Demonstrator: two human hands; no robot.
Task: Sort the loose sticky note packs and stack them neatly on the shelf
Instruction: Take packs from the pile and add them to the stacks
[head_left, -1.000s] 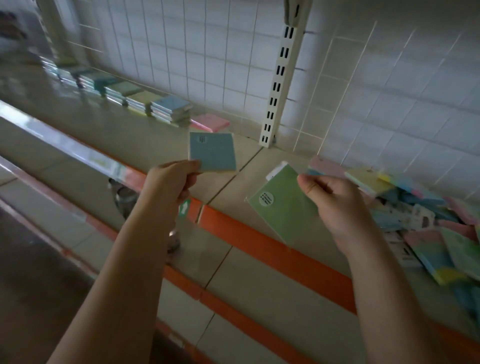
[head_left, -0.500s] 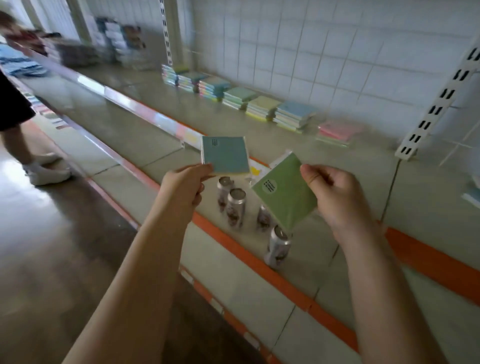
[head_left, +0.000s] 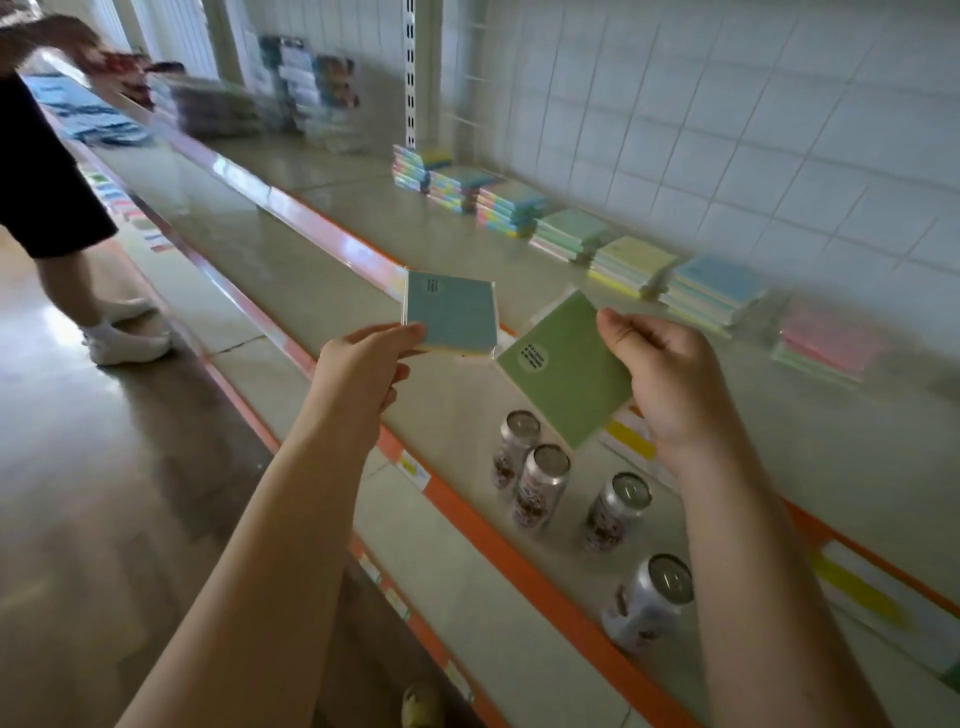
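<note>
My left hand (head_left: 363, 366) pinches a blue sticky note pack (head_left: 452, 317) by its lower left corner, held over the shelf's front edge. My right hand (head_left: 665, 379) grips a green sticky note pack (head_left: 563, 366) by its right edge, tilted like a diamond. On the shelf (head_left: 363, 218) behind them, a row of sorted stacks runs along the tiled wall: multicolour stacks (head_left: 457, 187), a mint stack (head_left: 571, 234), a yellow stack (head_left: 631, 265), a blue stack (head_left: 714, 291) and a pink stack (head_left: 826, 343).
Several silver drink cans (head_left: 540, 483) stand on the lower shelf (head_left: 519, 597) under my hands. An orange rail (head_left: 488, 530) edges each shelf. A person in white shoes (head_left: 124, 338) stands at the left, reaching toward the far shelf. More packaged goods (head_left: 306, 93) sit at the back.
My view has swung left along the shelf: the loose pile at the right has gone out of sight and the sorted row is now ahead. Both hands keep their packs.
</note>
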